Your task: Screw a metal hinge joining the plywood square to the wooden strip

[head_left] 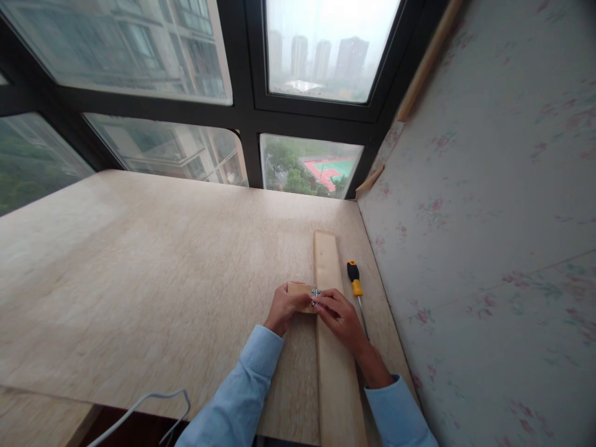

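A long pale wooden board (326, 261) lies lengthwise on the stone-look counter. Against its left edge sits a short wooden block (298, 288), and a small metal hinge (316, 292) with screws spans the joint between the two. My left hand (285, 305) grips the block, its thumb near the hinge. Over the board, my right hand (339, 313) pinches with thumb and forefinger at the hinge's lower part; a tiny piece there, perhaps a screw, is too small to name. To the right of the board rests a screwdriver (354, 279) with a black and yellow handle, its shaft partly behind my right forearm.
The counter (162, 267) stretches left to the dark-framed windows (251, 112). A wall with flowered paper (465, 248) rises close on the right. A white cable (153, 396) loops over the counter's front edge at lower left.
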The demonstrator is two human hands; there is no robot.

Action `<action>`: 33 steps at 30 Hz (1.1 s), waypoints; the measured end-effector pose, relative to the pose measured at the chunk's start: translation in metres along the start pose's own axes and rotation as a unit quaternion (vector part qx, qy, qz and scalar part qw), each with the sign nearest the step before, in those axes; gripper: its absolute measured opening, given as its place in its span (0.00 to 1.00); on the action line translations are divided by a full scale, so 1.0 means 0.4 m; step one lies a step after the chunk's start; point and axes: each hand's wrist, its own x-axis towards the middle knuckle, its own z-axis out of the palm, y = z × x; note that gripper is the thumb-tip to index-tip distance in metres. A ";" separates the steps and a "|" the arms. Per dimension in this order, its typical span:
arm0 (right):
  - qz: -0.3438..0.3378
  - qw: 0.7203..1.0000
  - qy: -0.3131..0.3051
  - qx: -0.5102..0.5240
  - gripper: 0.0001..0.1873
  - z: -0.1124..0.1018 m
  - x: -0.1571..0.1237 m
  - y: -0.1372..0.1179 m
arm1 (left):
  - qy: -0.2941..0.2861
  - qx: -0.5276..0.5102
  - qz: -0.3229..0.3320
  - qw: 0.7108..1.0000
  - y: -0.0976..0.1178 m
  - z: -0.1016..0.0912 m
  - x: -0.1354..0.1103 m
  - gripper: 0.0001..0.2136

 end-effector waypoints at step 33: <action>0.083 0.979 0.159 -0.092 0.14 -0.064 0.007 0.020 | 0.012 0.011 0.014 1.000 0.004 0.010 -0.003 0.20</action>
